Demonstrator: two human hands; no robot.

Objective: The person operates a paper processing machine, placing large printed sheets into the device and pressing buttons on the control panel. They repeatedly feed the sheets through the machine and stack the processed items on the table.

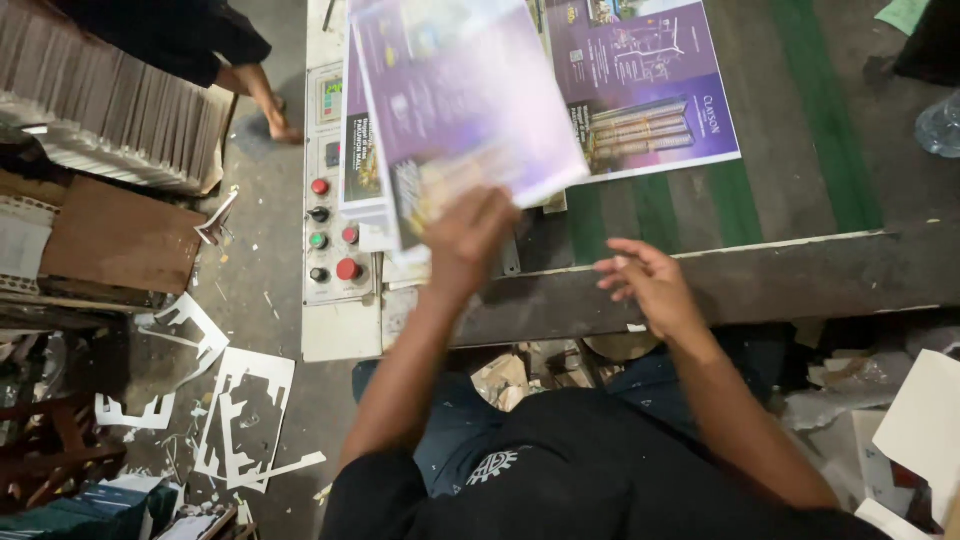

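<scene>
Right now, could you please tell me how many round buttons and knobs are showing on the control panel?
5 on the control panel: a red button at top, a black knob, a green button, a black knob, and a large red button. A sixth red one sits beside the sheets; others may be hidden.

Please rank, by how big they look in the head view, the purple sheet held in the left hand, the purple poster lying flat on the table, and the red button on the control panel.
1. Held purple sheet, though nearness to the camera may enlarge it.
2. Flat purple poster, close in apparent size.
3. Red button, plainly smallest.
The left hand grips the sheet.
</scene>
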